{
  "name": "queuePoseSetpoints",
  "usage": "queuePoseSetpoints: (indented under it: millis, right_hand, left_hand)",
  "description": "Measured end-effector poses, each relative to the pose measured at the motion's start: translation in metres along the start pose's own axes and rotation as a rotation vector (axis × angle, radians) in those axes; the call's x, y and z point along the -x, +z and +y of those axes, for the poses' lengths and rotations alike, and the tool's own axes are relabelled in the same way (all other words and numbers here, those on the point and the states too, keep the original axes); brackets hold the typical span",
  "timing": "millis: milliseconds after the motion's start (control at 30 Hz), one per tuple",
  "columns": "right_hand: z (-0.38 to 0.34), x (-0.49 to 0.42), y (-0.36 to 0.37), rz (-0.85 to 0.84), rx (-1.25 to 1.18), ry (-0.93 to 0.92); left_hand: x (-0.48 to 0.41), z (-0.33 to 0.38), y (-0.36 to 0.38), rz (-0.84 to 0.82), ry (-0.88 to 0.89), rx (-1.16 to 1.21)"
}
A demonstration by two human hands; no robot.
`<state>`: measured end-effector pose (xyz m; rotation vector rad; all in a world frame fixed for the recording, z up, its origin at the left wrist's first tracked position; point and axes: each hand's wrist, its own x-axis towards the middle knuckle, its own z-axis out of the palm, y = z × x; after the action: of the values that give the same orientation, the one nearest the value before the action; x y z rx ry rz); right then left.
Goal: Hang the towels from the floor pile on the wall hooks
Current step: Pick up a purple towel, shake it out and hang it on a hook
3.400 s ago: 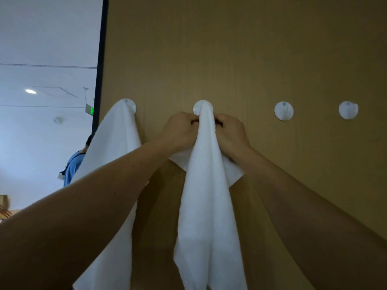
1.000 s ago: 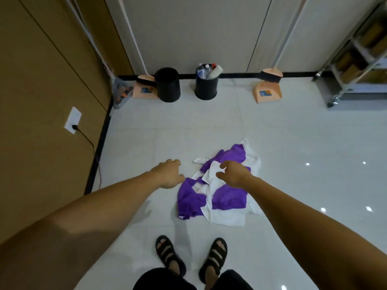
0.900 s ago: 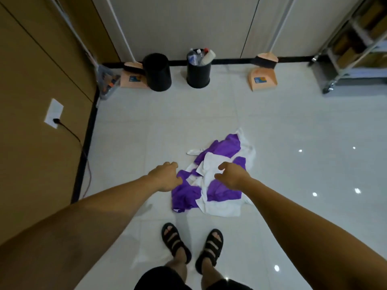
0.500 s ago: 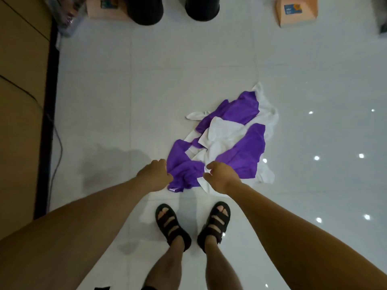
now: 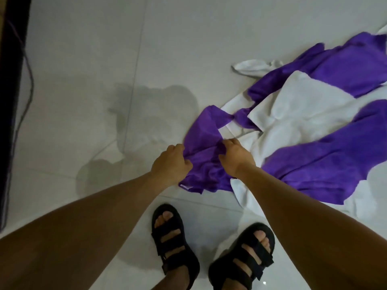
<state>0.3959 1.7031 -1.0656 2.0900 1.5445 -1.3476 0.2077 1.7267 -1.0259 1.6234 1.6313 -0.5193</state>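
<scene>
Low in the middle of the frame, both hands meet on one purple towel (image 5: 204, 132) at the near-left edge of the floor pile (image 5: 299, 116). On its left side the left hand (image 5: 170, 162) has its grip clamped on the cloth, fingers curled in and knuckles up. Just to the right, the right hand (image 5: 236, 158) has its grip clamped on the same towel, fingertips pinching a fold. The purple cloth bunches between the two hands, and a strip of it runs upward toward the pile. Its lower hem lies on the floor (image 5: 83, 70) below the left wrist.

The pile spreads over the right half of the frame. A crumpled white towel (image 5: 293, 105) sits in its middle, a second purple piece (image 5: 345, 65) lies toward the upper right, and a broad purple one (image 5: 335, 164) crosses the right middle, all on glossy pale tiles.

At bottom centre two feet in black strap sandals (image 5: 173, 243) stand just short of the pile. A dark baseboard (image 5: 10, 101) runs down the left edge with a thin cable (image 5: 31, 80) beside it. A soft shadow (image 5: 146, 109) lies on the tiles to the upper left of the hands.
</scene>
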Motion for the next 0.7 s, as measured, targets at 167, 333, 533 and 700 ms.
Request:
queuePoseSetpoints:
  millis: [167,333,533,700]
  right_hand:
    - [-0.004,-0.002,0.008,0.043,0.178,0.017]
    - [-0.033,0.062,-0.04,0.211,0.093,-0.155]
    - [-0.093,0.177,-0.151,0.165,-0.475,-0.354]
    - [-0.149,0.27,-0.271,0.268,-0.621,-0.485]
  left_hand:
    - [0.008,-0.011,0.004,0.013,-0.007,0.041]
    - [0.055,0.004,-0.037,-0.025,0.056,0.113]
    - [0.136,0.058,-0.159,-0.002,0.311,0.161]
    - [0.214,0.112,-0.281,-0.002,0.408,0.347]
